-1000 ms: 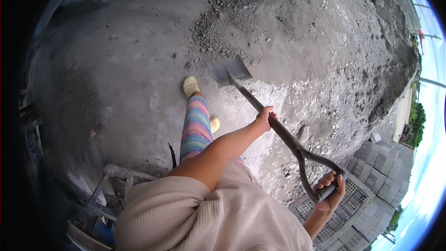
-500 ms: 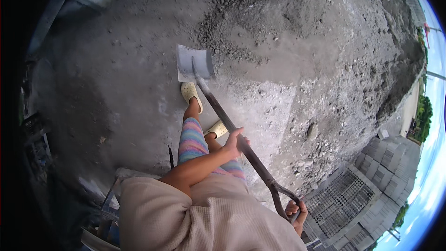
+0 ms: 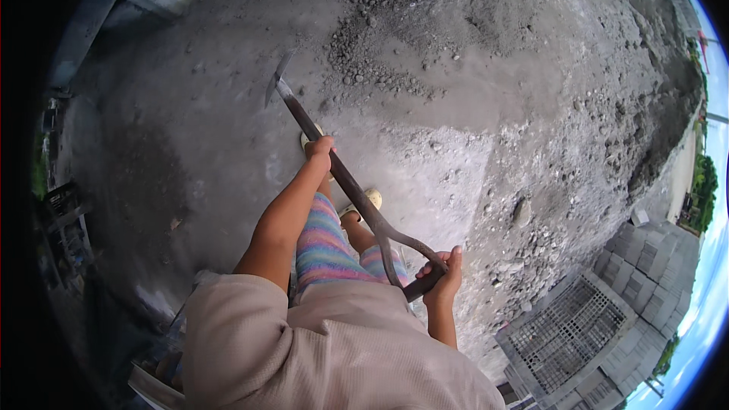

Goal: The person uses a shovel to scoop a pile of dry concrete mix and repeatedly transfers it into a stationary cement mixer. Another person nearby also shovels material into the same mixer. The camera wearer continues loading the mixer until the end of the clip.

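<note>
1. Across the middle of the frame, a long-handled shovel [image 3: 345, 178] slants from lower right up to upper left, its blade [image 3: 272, 83] edge-on over grey concrete ground [image 3: 190, 144].
2. Left hand [image 3: 319, 149] has its fingers wrapped round the mid-shaft; right hand [image 3: 444, 277] has its fingers curled round the D-grip at the lower centre-right.
3. It looks stiff and head-heavy, best held at grip and mid-shaft.
4. Half a second ago the blade lay flat-faced nearer the foot; now it is turned sideways, further toward the upper left.
</note>
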Demonstrator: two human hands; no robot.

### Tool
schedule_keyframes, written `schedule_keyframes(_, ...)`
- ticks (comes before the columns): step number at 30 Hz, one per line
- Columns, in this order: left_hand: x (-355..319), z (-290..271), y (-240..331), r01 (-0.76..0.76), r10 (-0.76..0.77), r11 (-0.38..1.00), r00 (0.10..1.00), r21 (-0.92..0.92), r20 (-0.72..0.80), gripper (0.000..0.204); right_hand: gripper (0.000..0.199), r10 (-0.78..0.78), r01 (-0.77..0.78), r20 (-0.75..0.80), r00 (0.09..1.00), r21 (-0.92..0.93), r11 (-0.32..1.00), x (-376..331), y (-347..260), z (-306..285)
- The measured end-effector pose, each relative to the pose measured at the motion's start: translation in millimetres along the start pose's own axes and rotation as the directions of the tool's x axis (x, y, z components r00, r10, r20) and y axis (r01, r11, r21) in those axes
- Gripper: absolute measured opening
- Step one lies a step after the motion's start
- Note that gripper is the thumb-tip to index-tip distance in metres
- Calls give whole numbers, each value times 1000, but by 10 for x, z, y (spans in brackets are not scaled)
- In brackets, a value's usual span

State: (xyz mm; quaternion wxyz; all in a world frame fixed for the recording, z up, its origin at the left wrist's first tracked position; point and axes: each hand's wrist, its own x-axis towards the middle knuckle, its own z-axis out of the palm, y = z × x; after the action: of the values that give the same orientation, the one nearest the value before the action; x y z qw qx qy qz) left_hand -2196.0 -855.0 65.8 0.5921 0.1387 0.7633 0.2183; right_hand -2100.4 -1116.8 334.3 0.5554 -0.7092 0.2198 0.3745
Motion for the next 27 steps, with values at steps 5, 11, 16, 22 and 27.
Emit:
schedule_keyframes(5, 261, 168, -185, 138, -91, 934, 984, 330, -154, 21, 40, 188, -194, 60, 980, 122, 973, 200, -124, 66)
schedule_keyframes(11, -812, 800, -1079, 292, -278, 865, 956, 408, -96, 46, 28, 9, 5, -117, 993, 118, 993, -142, -638, -843)
schedule_keyframes(16, -2610, 1214, -1600, 586, -622, 776, 646, 234, 443, 18, 19, -596, 446, -187, 781, -501, 742, -1075, -1531, -1261)
schedule_keyframes(22, -3325, 1167, -1820, 805, -653, 582, 379, 115, 655, 16, 44, -793, 603, 46, 607, -677, 423, -1743, -1541, -1676)
schedule_keyframes(27, -2490, 868, -1527, 707, -758, 629, 464, 324, 458, 28, 53, -637, 765, 590, 495, -644, -2, -1612, -1216, -1399)
